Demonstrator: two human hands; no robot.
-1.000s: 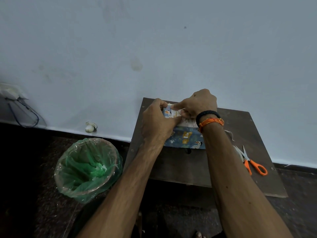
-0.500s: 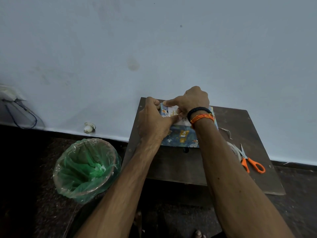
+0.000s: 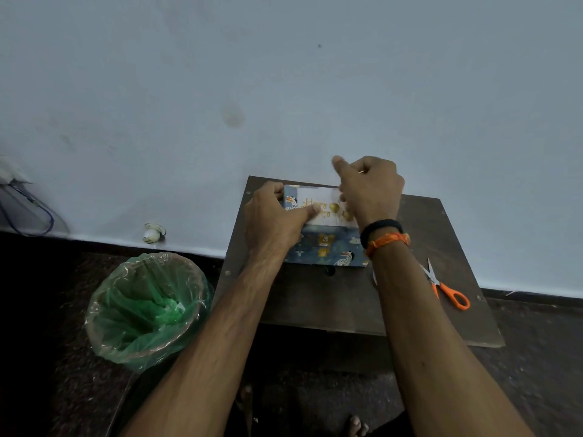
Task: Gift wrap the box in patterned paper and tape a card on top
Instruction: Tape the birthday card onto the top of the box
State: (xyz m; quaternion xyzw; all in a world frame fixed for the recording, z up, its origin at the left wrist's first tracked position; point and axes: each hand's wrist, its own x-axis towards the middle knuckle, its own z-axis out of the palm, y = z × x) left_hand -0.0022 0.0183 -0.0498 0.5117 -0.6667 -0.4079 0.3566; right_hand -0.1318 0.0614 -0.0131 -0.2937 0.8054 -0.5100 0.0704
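Observation:
The box (image 3: pixel 325 250), wrapped in blue paper with animal prints, lies on a dark wooden table (image 3: pixel 315 298) near the wall. A white card (image 3: pixel 318 200) with gold lettering rests on its top. My left hand (image 3: pixel 271 216) grips the box's left end, thumb pressing the card's left edge. My right hand (image 3: pixel 372 190) is raised over the card's right part, fingers curled and index finger stuck out toward the wall; I see nothing held in it. It hides the card's right end.
Orange-handled scissors (image 3: pixel 448 291) lie on the table to the right of my right forearm. A bin lined with a green bag (image 3: pixel 145 310) stands on the floor left of the table. The pale wall rises directly behind the table.
My right hand has lifted off the card's left part and moved right and up, uncovering the gold lettering. My left hand still holds the box's left end.

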